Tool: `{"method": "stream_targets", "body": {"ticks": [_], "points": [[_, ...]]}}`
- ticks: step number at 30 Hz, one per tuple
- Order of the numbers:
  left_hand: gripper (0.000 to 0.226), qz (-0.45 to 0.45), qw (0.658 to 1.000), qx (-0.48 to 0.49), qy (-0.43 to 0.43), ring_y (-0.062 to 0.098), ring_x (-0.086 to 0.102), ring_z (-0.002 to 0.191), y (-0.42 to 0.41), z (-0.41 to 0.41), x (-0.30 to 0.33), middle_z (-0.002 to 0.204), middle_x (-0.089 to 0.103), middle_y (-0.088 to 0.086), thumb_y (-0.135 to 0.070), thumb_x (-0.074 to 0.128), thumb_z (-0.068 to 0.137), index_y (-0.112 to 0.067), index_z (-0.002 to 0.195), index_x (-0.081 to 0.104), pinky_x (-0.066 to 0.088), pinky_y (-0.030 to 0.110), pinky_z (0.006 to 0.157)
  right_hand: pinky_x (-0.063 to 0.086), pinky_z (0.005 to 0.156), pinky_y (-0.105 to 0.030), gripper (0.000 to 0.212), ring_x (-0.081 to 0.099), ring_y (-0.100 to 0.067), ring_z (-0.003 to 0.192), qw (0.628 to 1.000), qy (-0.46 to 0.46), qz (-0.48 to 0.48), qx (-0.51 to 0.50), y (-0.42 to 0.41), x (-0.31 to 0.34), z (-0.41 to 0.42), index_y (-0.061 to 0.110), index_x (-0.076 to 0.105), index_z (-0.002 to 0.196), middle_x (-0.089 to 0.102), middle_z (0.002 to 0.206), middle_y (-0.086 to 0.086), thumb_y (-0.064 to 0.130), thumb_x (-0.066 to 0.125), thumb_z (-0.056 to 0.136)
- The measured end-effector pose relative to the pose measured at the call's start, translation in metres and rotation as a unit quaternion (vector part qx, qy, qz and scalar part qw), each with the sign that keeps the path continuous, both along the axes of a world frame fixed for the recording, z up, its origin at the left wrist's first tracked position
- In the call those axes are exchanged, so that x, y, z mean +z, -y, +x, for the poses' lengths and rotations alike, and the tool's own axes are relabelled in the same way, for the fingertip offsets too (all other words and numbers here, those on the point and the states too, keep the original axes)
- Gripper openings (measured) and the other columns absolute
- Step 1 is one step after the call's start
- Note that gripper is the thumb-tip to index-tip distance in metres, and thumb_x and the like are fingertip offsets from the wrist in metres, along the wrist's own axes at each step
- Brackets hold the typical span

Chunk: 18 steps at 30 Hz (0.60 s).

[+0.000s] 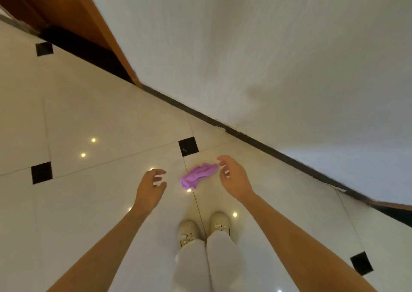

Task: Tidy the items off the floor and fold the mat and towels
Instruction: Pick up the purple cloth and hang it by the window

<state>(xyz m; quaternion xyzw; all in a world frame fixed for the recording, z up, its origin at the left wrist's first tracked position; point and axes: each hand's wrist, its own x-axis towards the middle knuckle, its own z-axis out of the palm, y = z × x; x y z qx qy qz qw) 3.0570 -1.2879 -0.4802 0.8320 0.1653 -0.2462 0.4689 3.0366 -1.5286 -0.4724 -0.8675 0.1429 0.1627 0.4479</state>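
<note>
Head view, standing posture. A crumpled purple towel (pixel 199 176) lies on the tiled floor (pixel 100 124), just ahead of your shoes (pixel 204 228) and near the dark skirting (pixel 256 139) at the foot of the wall (pixel 267 46). Your left hand (pixel 151 188) and right hand (pixel 231 177) flank it, both with fingers loosely spread and holding nothing; the right fingertips (pixel 220 163) appear just beside the towel's far end, though contact cannot be confirmed from this angle. The step in hand is judged to be the pick-up. Lower yourself first, then pinch the cloth at two separate edges or corners, not the bunched middle, so that it hangs open when raised and is ready for folding. Mind the glossy tiles, which may be slippery underfoot.
</note>
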Motion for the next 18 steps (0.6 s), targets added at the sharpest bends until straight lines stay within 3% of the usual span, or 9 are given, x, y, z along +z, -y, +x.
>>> {"method": "stream_targets", "body": {"ticks": [5, 10, 13, 18], "points": [[0.033, 0.107, 0.988, -0.102, 0.04, 0.022, 0.052, 0.111, 0.0, -0.008, -0.104, 0.12, 0.054, 0.008, 0.001, 0.061, 0.082, -0.007, 0.114, 0.058, 0.036, 0.023, 0.089, 0.029, 0.089, -0.01, 0.039, 0.054, -0.014, 0.11, 0.986, 0.023, -0.107, 0.128, 0.0, -0.104, -0.004, 0.009, 0.05, 0.13, 0.057, 0.124, -0.005, 0.007, 0.053, 0.092], [0.041, 0.193, 0.954, -0.216, 0.083, 0.029, 0.051, 0.119, 0.004, -0.015, -0.192, 0.132, 0.052, 0.011, 0.0, 0.06, 0.083, -0.007, 0.123, 0.055, 0.036, 0.032, 0.101, 0.038, 0.098, -0.028, 0.042, 0.054, -0.022, 0.114, 0.962, 0.019, -0.174, 0.208, 0.0, -0.207, -0.005, 0.011, 0.049, 0.131, 0.053, 0.133, -0.007, 0.011, 0.056, 0.091], [0.044, 0.215, 0.942, -0.241, 0.09, 0.027, 0.05, 0.122, 0.011, -0.014, -0.249, 0.136, 0.05, 0.009, -0.007, 0.06, 0.087, -0.009, 0.13, 0.051, 0.036, 0.033, 0.103, 0.044, 0.091, -0.037, 0.041, 0.057, -0.028, 0.109, 0.946, 0.033, -0.205, 0.249, -0.003, -0.27, -0.004, 0.009, 0.057, 0.122, 0.06, 0.122, -0.01, 0.01, 0.065, 0.082], [0.043, 0.217, 0.926, -0.289, 0.107, 0.028, 0.056, 0.112, 0.024, -0.015, -0.351, 0.126, 0.058, 0.012, -0.016, 0.066, 0.085, -0.007, 0.126, 0.055, 0.043, 0.036, 0.094, 0.051, 0.08, -0.039, 0.046, 0.065, -0.03, 0.096, 0.93, 0.052, -0.231, 0.281, -0.003, -0.366, -0.001, 0.007, 0.065, 0.109, 0.067, 0.107, -0.011, 0.01, 0.079, 0.066]]}}
